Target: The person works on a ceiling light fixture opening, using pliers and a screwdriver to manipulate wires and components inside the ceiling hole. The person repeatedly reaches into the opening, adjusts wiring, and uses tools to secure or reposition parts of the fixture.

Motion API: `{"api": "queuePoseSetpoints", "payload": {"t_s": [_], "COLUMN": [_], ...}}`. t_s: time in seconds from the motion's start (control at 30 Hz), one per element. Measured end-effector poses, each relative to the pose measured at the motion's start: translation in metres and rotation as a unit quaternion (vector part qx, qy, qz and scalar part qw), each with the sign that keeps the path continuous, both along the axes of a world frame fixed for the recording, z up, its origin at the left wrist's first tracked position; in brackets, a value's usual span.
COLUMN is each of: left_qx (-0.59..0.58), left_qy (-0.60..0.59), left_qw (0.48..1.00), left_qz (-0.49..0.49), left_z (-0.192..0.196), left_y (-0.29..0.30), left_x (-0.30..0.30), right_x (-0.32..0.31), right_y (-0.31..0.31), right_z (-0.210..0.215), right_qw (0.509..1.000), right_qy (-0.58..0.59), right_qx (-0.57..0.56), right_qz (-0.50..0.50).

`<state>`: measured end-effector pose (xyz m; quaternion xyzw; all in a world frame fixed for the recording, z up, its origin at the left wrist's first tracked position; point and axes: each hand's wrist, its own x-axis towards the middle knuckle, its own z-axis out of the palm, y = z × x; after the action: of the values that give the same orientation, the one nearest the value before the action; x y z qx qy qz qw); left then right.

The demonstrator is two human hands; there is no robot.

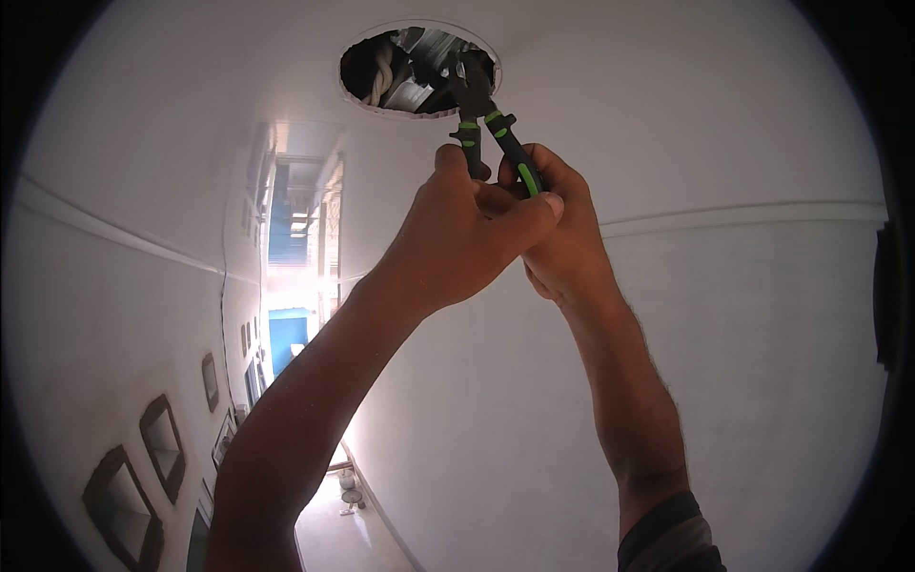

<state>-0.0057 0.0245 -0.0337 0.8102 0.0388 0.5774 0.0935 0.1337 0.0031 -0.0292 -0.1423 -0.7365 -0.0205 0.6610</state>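
A pair of pliers (474, 95) with black and green handles points up into a round, rough-edged hole (426, 113) in the white ceiling. My left hand (462, 234) is closed about the left handle, its thumb stretched across toward the other handle. Around the right handle my right hand (567, 224) is closed too, partly behind the left. The handles stand somewhat apart. At the hole's right side the plier jaws reach bright metal, but what lies between them cannot be made out. A twisted pale cable (381, 71) hangs inside the hole at its left.
White walls meet the ceiling along a moulding (743, 215). Square recesses (124, 505) and a thin dark wire (223, 296) line the left wall. A bright corridor opens behind my left arm, with small objects (351, 491) on its floor. A dark object (884, 296) sits at the right edge.
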Motion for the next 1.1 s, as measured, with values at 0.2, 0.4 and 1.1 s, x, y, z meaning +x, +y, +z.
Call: {"api": "queuePoseSetpoints", "payload": {"t_s": [0.2, 0.4, 1.1], "left_qx": [0.028, 0.012, -0.045], "left_qy": [0.040, -0.007, -0.122], "left_qw": [0.997, 1.000, 0.991], "left_qz": [0.052, -0.026, -0.040], "left_z": [0.005, -0.005, 0.007], "left_y": [0.008, 0.008, -0.004], "left_x": [-0.020, -0.051, -0.056], "right_x": [-0.026, -0.040, -0.068], "right_y": [-0.004, 0.011, 0.004], "right_z": [-0.010, -0.025, -0.027], "right_qw": [0.993, 0.956, 0.937], "right_qy": [0.062, 0.031, 0.068], "right_qx": [-0.048, -0.123, -0.109], "right_qz": [0.089, 0.264, 0.326]}}
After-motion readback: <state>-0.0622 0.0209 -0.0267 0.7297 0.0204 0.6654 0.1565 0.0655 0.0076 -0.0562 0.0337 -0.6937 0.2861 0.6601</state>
